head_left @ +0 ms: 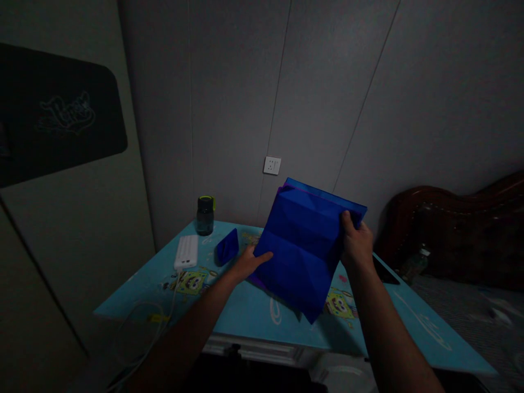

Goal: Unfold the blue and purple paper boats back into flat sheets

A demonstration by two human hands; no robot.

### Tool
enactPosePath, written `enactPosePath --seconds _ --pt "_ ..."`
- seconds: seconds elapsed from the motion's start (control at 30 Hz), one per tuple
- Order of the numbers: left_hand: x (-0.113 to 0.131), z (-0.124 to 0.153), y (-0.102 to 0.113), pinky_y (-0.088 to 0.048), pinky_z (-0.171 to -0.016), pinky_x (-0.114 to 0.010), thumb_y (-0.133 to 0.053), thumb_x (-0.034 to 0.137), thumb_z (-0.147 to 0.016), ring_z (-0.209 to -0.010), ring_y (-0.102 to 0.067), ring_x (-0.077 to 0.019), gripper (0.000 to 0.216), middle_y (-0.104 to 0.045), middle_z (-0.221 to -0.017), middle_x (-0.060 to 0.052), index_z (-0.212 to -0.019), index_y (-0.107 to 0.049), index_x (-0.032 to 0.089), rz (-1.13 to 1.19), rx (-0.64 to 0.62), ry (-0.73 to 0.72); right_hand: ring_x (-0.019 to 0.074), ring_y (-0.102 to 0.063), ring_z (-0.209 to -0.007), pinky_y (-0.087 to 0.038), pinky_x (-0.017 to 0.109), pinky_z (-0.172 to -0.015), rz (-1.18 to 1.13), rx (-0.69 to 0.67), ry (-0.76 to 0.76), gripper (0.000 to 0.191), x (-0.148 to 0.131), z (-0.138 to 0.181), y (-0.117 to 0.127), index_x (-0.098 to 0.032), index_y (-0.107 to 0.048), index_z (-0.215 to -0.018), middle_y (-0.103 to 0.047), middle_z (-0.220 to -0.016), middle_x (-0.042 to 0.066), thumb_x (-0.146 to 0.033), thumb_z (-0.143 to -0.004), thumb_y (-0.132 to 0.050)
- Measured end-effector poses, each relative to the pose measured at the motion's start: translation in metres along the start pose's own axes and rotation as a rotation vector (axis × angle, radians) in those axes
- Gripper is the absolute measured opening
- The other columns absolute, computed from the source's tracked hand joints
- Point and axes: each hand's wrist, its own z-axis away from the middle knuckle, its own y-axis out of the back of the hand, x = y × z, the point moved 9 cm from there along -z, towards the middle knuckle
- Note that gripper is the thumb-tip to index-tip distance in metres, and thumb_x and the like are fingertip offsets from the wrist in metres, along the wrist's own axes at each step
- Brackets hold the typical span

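Left hand (249,264): your thumb presses the front of the creased dark-blue paper-like sheets (301,251) at their left edge, fingers behind.
Right hand (358,243): you pinch their upper right corner.
Blue sheets: centre of the frame, tilted over the light-blue cartoon-printed table (241,316); a thin purple layer (257,281) shows behind.
Folded dark-blue paper-like piece (227,248): left of centre; avoid knocking it.
Best handling: pinch lightly, edges aligned, no fresh creases.

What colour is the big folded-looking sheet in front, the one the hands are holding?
The front sheet is deep blue, best seen in the head view.
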Motion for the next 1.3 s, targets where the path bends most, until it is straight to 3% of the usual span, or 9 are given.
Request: enactPosePath --seconds 0.13,0.23,0.4,0.53,0.63,0.83,1.0,1.13,1.3 --pt "-0.011 0.014 -0.015 -0.048 -0.101 -0.041 -0.089 0.041 -0.060 -0.112 -0.066 -0.0274 0.063 -0.071 -0.120 -0.011 -0.114 -0.066 0.019 0.180 -0.204 0.187 0.0175 -0.068 -0.064 -0.059 0.031 -0.067 -0.042 0.004 -0.149 0.035 0.019 -0.017 0.009 -0.017 -0.068 -0.089 -0.072 -0.073 0.001 -0.046 -0.073 -0.078" --pt "-0.007 0.022 -0.025 -0.050 -0.098 -0.040 -0.087 0.041 -0.064 -0.110 -0.067 -0.0268 0.057 -0.071 -0.119 -0.011 -0.113 -0.068 0.019 0.219 -0.250 0.207 0.0175 -0.070 -0.065 -0.061 0.031 -0.068 -0.110 -0.006 -0.249 0.025 0.036 -0.028 0.013 -0.016 -0.068 -0.089 -0.073 -0.072 0.002 -0.038 -0.078 -0.076" --pt "0.004 0.020 -0.034 -0.052 -0.093 -0.039 -0.084 0.044 -0.067 -0.101 -0.070 -0.0284 0.050 -0.073 -0.111 -0.014 -0.106 -0.071 0.015 0.235 -0.204 0.142 0.0205 -0.073 -0.070 -0.063 0.034 -0.071 -0.090 -0.103 -0.467 0.016 0.072 -0.020 0.011 -0.017 -0.068 -0.095 -0.076 -0.077 0.006 -0.025 -0.082 -0.071" --pt "0.003 0.018 -0.028 -0.052 -0.093 -0.040 -0.083 0.045 -0.069 -0.100 -0.070 -0.0284 0.052 -0.075 -0.106 -0.014 -0.108 -0.070 0.013 0.280 -0.096 0.113 0.0234 -0.075 -0.082 -0.062 0.037 -0.080 -0.031 -0.347 -0.673 0.023 0.098 0.028 -0.003 -0.016 -0.066 -0.103 -0.077 -0.092 0.011 -0.019 -0.081 -0.071" --pt "-0.002 0.019 -0.019 -0.052 -0.095 -0.043 -0.084 0.045 -0.067 -0.099 -0.070 -0.0292 0.055 -0.074 -0.109 -0.015 -0.108 -0.069 0.012 0.295 0.009 0.108 0.0239 -0.075 -0.087 -0.061 0.038 -0.084 -0.030 -0.430 -0.746 0.033 0.111 0.065 -0.005 -0.016 -0.064 -0.109 -0.076 -0.100 0.012 -0.019 -0.079 -0.074" --pt "-0.008 0.020 -0.018 -0.050 -0.098 -0.044 -0.081 0.042 -0.069 -0.100 -0.070 -0.0292 0.049 -0.074 -0.108 -0.014 -0.107 -0.070 0.013 0.242 0.060 0.106 0.0276 -0.075 -0.081 -0.064 0.046 -0.076 -0.012 -0.260 -0.709 0.049 0.134 0.087 0.016 -0.019 -0.060 -0.117 -0.078 -0.092 0.008 -0.026 -0.072 -0.080" --pt "-0.002 0.027 -0.025 -0.053 -0.093 -0.048 -0.069 0.047 -0.078 -0.105 -0.068 -0.0293 0.048 -0.072 -0.112 -0.013 -0.115 -0.065 0.016 0.459 0.084 0.178 0.0274 -0.075 -0.084 -0.064 0.044 -0.077 -0.044 -0.165 -0.597 0.046 0.148 0.081 0.022 -0.021 -0.062 -0.109 -0.078 -0.092 0.006 -0.034 -0.069 -0.080" --pt "0.022 0.037 -0.050 -0.047 -0.101 -0.051 -0.061 0.057 -0.081 -0.124 -0.057 -0.0301 0.056 -0.061 -0.134 -0.013 -0.125 -0.058 0.022 0.566 -0.069 0.054 0.0265 -0.074 -0.092 -0.062 0.042 -0.081 -0.072 -0.043 -0.488 0.057 0.152 0.085 0.022 -0.022 -0.057 -0.118 -0.076 -0.102 0.006 -0.043 -0.069 -0.077" --pt "0.022 0.038 -0.059 -0.042 -0.110 -0.043 -0.076 0.036 -0.077 -0.133 -0.049 -0.0248 0.067 -0.053 -0.144 -0.006 -0.136 -0.045 0.030 0.521 0.079 -0.102 0.0248 -0.071 -0.102 -0.059 0.041 -0.089 -0.088 -0.021 -0.378 0.072 0.147 0.108 -0.002 -0.023 -0.046 -0.133 -0.073 -0.115 0.007 -0.051 -0.073 -0.073"
